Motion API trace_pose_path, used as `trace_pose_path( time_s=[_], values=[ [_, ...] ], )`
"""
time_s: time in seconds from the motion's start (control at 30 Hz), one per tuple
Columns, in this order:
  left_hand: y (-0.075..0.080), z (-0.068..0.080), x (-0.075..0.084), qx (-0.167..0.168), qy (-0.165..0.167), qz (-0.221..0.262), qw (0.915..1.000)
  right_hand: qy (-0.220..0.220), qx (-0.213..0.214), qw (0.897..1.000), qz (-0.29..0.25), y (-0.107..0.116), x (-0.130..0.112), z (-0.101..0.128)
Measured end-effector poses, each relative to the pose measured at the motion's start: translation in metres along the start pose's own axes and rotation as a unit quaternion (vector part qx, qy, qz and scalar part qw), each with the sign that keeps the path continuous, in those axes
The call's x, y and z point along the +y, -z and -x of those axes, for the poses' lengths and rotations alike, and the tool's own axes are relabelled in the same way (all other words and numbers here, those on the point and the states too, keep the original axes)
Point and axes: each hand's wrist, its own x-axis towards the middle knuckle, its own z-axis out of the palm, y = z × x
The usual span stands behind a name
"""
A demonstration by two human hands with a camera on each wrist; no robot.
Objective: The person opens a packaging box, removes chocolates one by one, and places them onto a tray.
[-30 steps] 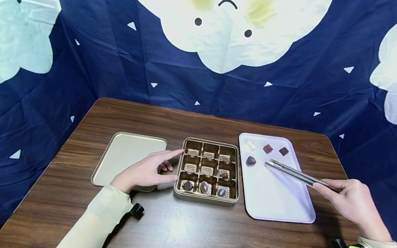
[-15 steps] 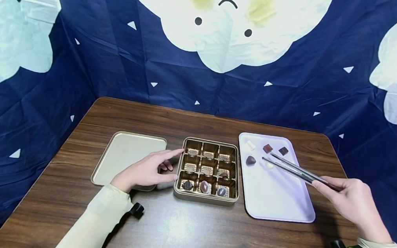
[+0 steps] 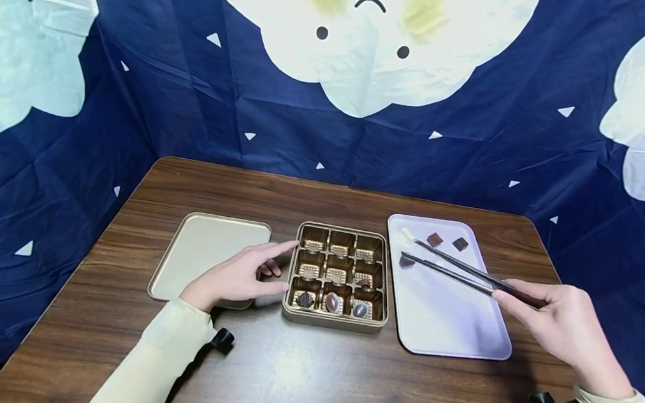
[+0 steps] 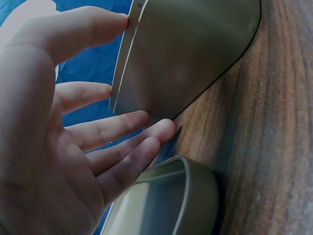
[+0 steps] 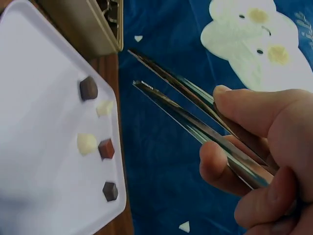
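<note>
A dark wooden table (image 3: 295,378) stands before a blue cloth backdrop (image 3: 477,144) printed with pale flowers. Left of centre lies a gold lid (image 3: 203,252), flat and upturned. Just right of it sits the gold chocolate box (image 3: 336,321), its nine wells mostly bare; three chocolates fill the near row and one lies in the right well of the middle row. Right of the box, close but apart, is a white tray (image 3: 450,321) with loose chocolates at its far end: a white piece (image 3: 406,234), a reddish-brown square (image 3: 435,239), a dark square (image 3: 460,243) and a dark rounded chocolate (image 3: 406,261).

The left hand (image 3: 235,277) rests with fingers straight and spread, its fingertips against the box's left wall, lying over the gap between lid and box. The right hand (image 3: 562,325) pinches metal tweezers (image 3: 454,271) near their back end. The tweezer tips are parted and reach across the tray's far left part, ending at the rounded chocolate; whether they touch it cannot be told. Nothing lies between the tips and the other pieces.
</note>
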Motion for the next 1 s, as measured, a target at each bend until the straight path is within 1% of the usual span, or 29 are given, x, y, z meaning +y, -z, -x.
trace_pose_path(
  time_s=[0.13,0.27,0.43,0.53,0.7,0.87,1.0],
  values=[
    [0.0,0.0,0.0,0.001,-0.002,-0.002,1.0,0.034,-0.013,0.999,-0.011,-0.005,-0.009,-0.003],
    [0.0,-0.001,0.001,0.001,-0.001,-0.002,1.0,0.057,-0.031,0.998,-0.018,-0.01,-0.016,-0.006],
    [0.0,-0.001,0.002,-0.002,0.003,0.002,1.0,0.091,-0.061,0.993,-0.036,-0.015,-0.022,-0.012],
    [0.001,-0.002,0.002,-0.003,0.004,0.003,1.0,0.104,-0.077,0.991,-0.042,-0.017,-0.025,-0.014],
    [0.0,-0.002,0.003,-0.002,-0.001,-0.001,1.0,0.113,-0.094,0.988,-0.037,-0.019,-0.029,-0.02],
    [0.0,-0.001,0.002,0.003,-0.015,-0.003,0.9999,0.123,-0.106,0.987,-0.02,-0.02,-0.031,-0.026],
    [0.001,0.0,0.002,0.0,-0.004,-0.001,1.0,0.137,-0.11,0.984,0.012,-0.019,-0.036,-0.032]
  ],
)
